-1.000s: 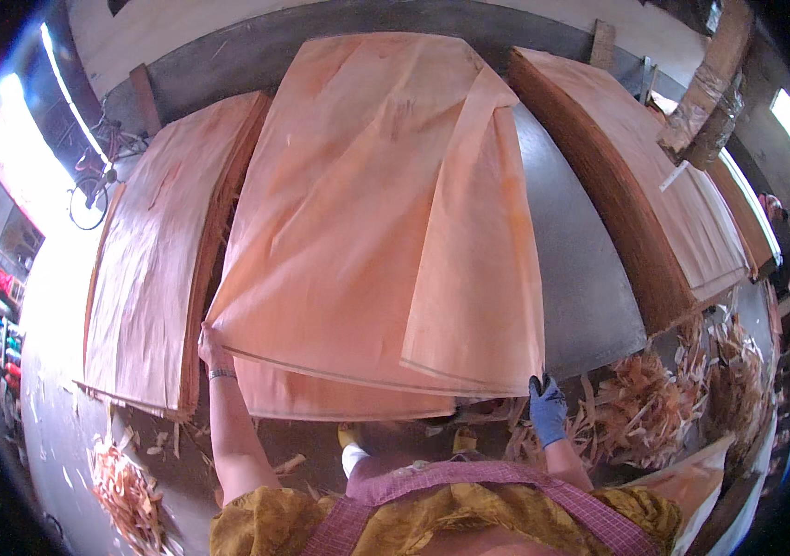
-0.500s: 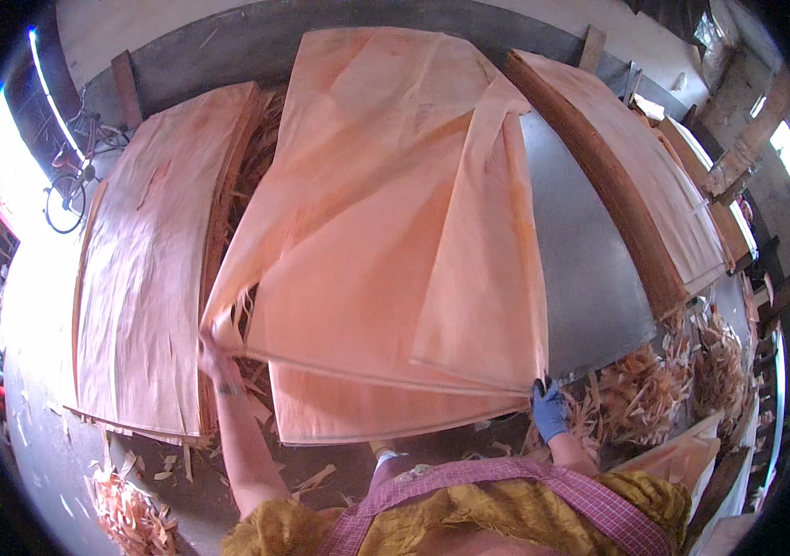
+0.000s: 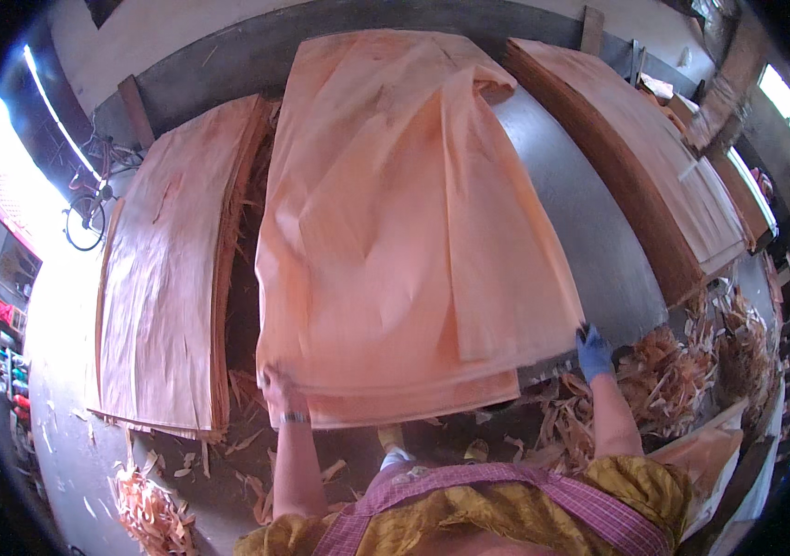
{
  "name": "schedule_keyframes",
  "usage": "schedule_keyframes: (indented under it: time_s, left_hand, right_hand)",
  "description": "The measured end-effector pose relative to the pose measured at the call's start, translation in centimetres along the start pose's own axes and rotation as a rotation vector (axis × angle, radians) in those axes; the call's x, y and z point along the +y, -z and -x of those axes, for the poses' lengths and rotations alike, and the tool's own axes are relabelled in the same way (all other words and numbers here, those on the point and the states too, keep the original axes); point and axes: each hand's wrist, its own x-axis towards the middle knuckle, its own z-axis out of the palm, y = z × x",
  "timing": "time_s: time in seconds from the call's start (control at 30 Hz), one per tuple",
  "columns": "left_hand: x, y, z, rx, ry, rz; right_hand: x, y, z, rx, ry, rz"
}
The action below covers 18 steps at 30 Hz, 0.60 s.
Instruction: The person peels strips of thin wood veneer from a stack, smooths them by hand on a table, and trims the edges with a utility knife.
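Observation:
A large, thin, pinkish-orange wood veneer sheet [image 3: 367, 250] lies rumpled in front of me, its right part doubled over in a loose fold. My bare left hand [image 3: 280, 387] is closed on its near left corner. At the near right corner, my right hand [image 3: 591, 350], in a blue glove with dark fingertips, grips the folded part. Another veneer sheet [image 3: 413, 405] shows below the near edge. To the right, part of a smooth grey metal-like surface [image 3: 589, 222] is uncovered.
A tall veneer stack [image 3: 168, 278] stands at left, another stack [image 3: 636, 157] at right. Veneer scraps [image 3: 663, 380] heap up near my right arm, and more scraps [image 3: 149, 510] lie on the floor at lower left. A bicycle [image 3: 86, 221] stands in the far left.
Both hands have moved right with the sheet's near edge. The left gap has closed over, the sheet has spread and puckered, and its fold has shifted right.

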Motion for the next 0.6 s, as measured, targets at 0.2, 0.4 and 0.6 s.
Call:
schedule_keyframes:
  time_s: [0.2, 0.4, 0.6]
  left_hand:
    - [-0.3, 2.5, -2.2, 0.107, -0.13, -0.064]
    - [2.0, 5.7, -0.6, 0.001, -0.024, 0.193]
    - [4.3, 7.7, 1.7, 0.223, 0.386, -0.212]
  right_hand:
    - [1.5, 0.2, 3.0, 0.002, -0.004, -0.316]
    - [11.3, -5.1, 15.6, -0.118, -0.351, -1.165]
    - [9.1, -1.6, 25.7, -0.105, -0.453, -1.123]
